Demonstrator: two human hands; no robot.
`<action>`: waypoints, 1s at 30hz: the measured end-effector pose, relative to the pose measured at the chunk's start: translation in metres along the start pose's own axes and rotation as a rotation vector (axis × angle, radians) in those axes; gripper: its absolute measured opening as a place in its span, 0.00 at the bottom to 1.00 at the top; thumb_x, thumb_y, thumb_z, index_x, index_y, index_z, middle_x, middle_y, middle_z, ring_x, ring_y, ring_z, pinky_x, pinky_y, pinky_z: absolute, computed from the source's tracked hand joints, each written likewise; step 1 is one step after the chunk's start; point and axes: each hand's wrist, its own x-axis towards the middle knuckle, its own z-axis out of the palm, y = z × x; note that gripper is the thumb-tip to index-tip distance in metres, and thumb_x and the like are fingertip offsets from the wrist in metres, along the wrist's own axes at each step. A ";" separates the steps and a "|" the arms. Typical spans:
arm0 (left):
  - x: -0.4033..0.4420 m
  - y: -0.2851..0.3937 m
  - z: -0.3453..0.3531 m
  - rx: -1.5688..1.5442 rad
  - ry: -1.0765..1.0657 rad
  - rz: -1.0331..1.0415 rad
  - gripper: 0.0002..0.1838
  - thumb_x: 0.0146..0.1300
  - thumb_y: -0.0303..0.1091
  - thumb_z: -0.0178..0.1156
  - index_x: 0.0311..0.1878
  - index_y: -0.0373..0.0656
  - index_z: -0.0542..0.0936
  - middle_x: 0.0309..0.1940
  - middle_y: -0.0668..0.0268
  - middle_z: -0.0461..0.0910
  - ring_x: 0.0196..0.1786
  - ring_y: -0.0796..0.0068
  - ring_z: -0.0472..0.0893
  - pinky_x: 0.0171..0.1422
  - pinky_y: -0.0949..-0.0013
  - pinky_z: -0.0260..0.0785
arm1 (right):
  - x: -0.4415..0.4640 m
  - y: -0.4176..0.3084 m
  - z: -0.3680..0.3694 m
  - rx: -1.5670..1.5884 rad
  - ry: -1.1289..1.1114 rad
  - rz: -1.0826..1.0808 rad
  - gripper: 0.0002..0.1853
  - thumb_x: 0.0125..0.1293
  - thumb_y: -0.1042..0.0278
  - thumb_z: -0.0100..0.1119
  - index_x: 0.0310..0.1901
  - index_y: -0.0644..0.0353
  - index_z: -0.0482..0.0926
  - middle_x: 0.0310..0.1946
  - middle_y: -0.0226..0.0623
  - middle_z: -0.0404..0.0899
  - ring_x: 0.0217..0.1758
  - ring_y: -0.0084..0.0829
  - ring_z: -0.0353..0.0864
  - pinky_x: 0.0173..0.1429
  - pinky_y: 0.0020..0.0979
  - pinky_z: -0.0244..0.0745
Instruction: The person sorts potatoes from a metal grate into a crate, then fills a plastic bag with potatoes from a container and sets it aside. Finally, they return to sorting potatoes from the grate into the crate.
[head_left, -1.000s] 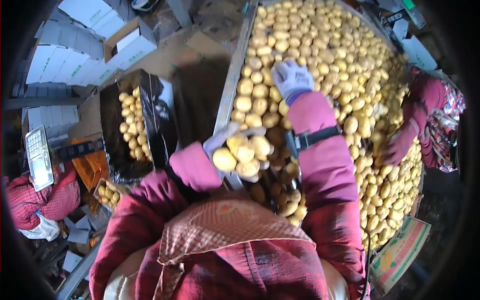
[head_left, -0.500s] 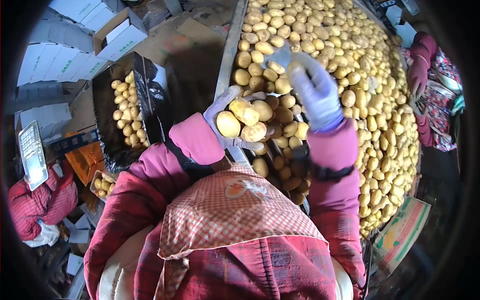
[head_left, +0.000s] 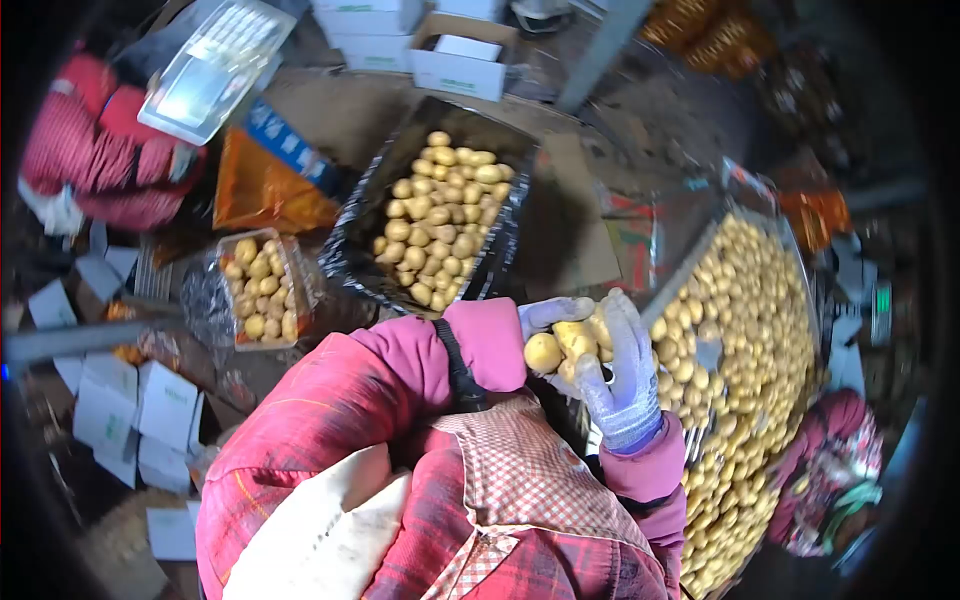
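Both of my hands wear pale purple gloves and meet at the left edge of the potato heap. My left hand (head_left: pixel 545 314) is curled under and around several potatoes (head_left: pixel 574 340). Against them, my right hand (head_left: pixel 624 385) presses from the other side, its fingers bent around a potato at the top of the handful. The gloves and the potatoes hide part of the fingers. Beside my hands, the heap of loose yellow potatoes (head_left: pixel 745 350) spreads over a sorting table. A box lined with black plastic (head_left: pixel 355 235), holding many potatoes, stands to the left of my hands.
A clear-bagged crate of potatoes (head_left: pixel 262 290) sits further left. White cartons (head_left: pixel 465 65) stand at the back, near a metal post (head_left: pixel 605 50). One person (head_left: pixel 130 150) is at upper left by a scale (head_left: pixel 215 65); another person (head_left: pixel 830 470) is across the heap.
My view has swung left, bringing the lined box nearer the middle. My right hand has come from over the heap to the potatoes in my left hand.
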 end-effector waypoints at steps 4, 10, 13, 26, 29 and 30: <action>-0.083 0.014 0.005 0.026 0.014 0.302 0.30 0.64 0.56 0.49 0.53 0.34 0.72 0.45 0.53 0.78 0.44 0.62 0.80 0.49 0.62 0.75 | 0.047 -0.024 0.037 0.290 -0.142 0.104 0.28 0.58 0.68 0.57 0.59 0.74 0.65 0.59 0.59 0.65 0.61 0.53 0.68 0.63 0.42 0.66; -0.244 0.006 0.002 0.410 0.407 0.839 0.27 0.61 0.51 0.55 0.58 0.43 0.70 0.57 0.48 0.70 0.55 0.49 0.74 0.48 0.49 0.74 | 0.091 -0.052 0.080 0.420 -0.468 0.161 0.22 0.61 0.72 0.54 0.57 0.69 0.69 0.56 0.49 0.70 0.57 0.40 0.73 0.60 0.34 0.69; -0.322 -0.025 -0.012 -0.171 0.605 1.088 0.29 0.58 0.54 0.58 0.58 0.48 0.70 0.58 0.51 0.70 0.57 0.49 0.73 0.49 0.41 0.72 | 0.090 -0.059 0.099 0.424 -0.644 0.220 0.19 0.63 0.69 0.54 0.54 0.67 0.72 0.50 0.48 0.74 0.52 0.40 0.76 0.57 0.33 0.70; -0.438 -0.022 -0.166 -0.644 1.265 1.397 0.27 0.67 0.48 0.47 0.68 0.58 0.57 0.69 0.53 0.52 0.66 0.41 0.60 0.65 0.44 0.60 | 0.000 0.020 0.074 -0.120 -0.393 0.327 0.19 0.64 0.66 0.53 0.53 0.67 0.72 0.52 0.51 0.73 0.55 0.46 0.73 0.60 0.39 0.66; -0.443 -0.031 -0.186 -0.599 1.398 1.330 0.26 0.68 0.48 0.46 0.67 0.55 0.59 0.67 0.55 0.59 0.62 0.46 0.67 0.61 0.49 0.66 | -0.067 0.054 0.048 -0.571 -0.229 0.401 0.19 0.62 0.65 0.53 0.53 0.66 0.73 0.54 0.53 0.72 0.56 0.50 0.72 0.60 0.41 0.66; -0.444 -0.034 -0.193 -0.578 1.479 1.282 0.26 0.68 0.48 0.45 0.67 0.54 0.60 0.64 0.56 0.63 0.59 0.49 0.71 0.58 0.52 0.68 | -0.090 0.062 0.043 -0.640 -0.233 0.477 0.22 0.64 0.63 0.51 0.57 0.63 0.70 0.56 0.53 0.70 0.58 0.50 0.71 0.61 0.41 0.66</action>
